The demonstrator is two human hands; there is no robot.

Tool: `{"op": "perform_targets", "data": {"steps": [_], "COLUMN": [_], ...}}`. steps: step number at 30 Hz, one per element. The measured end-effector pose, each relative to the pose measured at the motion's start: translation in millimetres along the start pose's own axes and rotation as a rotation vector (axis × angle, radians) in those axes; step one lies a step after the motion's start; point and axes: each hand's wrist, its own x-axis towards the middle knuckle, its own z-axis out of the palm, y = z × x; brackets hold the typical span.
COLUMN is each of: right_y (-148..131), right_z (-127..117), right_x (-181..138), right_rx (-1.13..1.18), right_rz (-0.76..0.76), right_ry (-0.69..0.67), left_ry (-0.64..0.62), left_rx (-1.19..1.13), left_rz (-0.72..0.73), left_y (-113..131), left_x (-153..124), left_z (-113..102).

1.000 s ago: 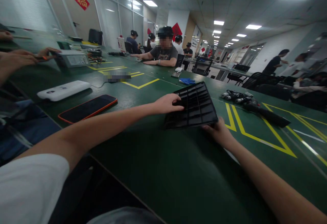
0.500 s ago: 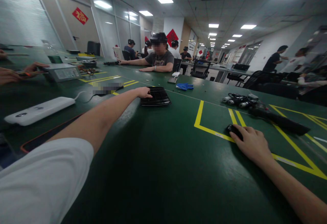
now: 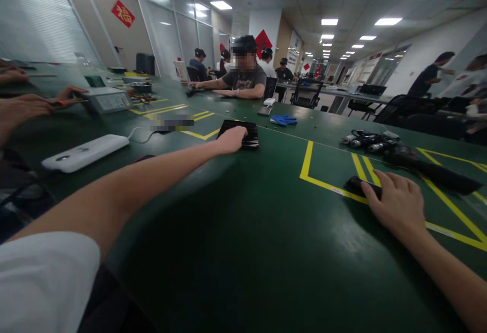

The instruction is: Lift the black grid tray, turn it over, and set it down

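Note:
My left hand (image 3: pixel 232 139) reaches far forward over a black slatted panel (image 3: pixel 251 140) that lies on the green table (image 3: pixel 243 252). The fingers are curled down on its surface, and part of the panel is hidden beneath them. On the right, my right hand (image 3: pixel 399 198) is around a black oblong object (image 3: pixel 359 185). Its thumb is against the near side and the fingers lie across the far side. The object's left end shows; the rest is covered, and I cannot make out its exact kind.
Yellow tape (image 3: pixel 323 185) marks areas on the table. A blue glove (image 3: pixel 283 120) lies beyond the panel; black cables with metal connectors (image 3: pixel 375 143) are at right. A white power strip (image 3: pixel 87 153) and white box (image 3: pixel 108 101) are left, near another person's hands (image 3: pixel 68 97). Someone sits opposite (image 3: pixel 243 77).
The view has shifted slightly. My left hand has moved from the panel's left edge further over it. The fingers of my right hand are stretched a little further, and more of the black object shows.

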Motion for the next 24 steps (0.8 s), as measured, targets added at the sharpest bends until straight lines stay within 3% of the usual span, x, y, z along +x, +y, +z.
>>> {"op": "perform_targets", "data": {"steps": [5,9,12,14,17,18,21,24], "right_y": [-9.8,-24.7,-41.9,-59.9,-97.7,-110.9,-141.6,-152.9], "right_z": [-11.1,-19.8,-29.7,-38.9,-54.6,-59.2,-69.5,-77.4], "right_x": [-13.2,-27.1,-37.8,-47.0,-67.8,-76.1,-97.8,-105.6], "right_rx": [-0.034,-0.007,0.043,0.123,0.307,0.354,0.415,0.444], "right_rz": [-0.047,-0.072,-0.111,-0.138,-0.238,-0.322,-0.656,-0.745], "right_ry": [0.133,0.157,0.121,0.078,-0.085,-0.158,-0.299,-0.377], "left_ry": [-0.048,-0.062,-0.017,0.059,0.193,0.192,0.036,-0.012], "left_rx": [-0.133,-0.167,-0.157,-0.163,-0.284,-0.348,-0.423,-0.418], "left_rz": [0.199,0.19,0.203,0.229,0.371,0.465,0.836,0.866], "left_y": [30.5,31.6,34.9,47.2,84.6,100.2,142.6,163.4], "left_x": [-58.7,-70.0,-72.4,-83.7,-121.0,-136.6,-177.4,-194.5], "left_z": [11.8,15.9,7.2,-2.9,-18.1,-22.2,-31.1,-35.7]}}
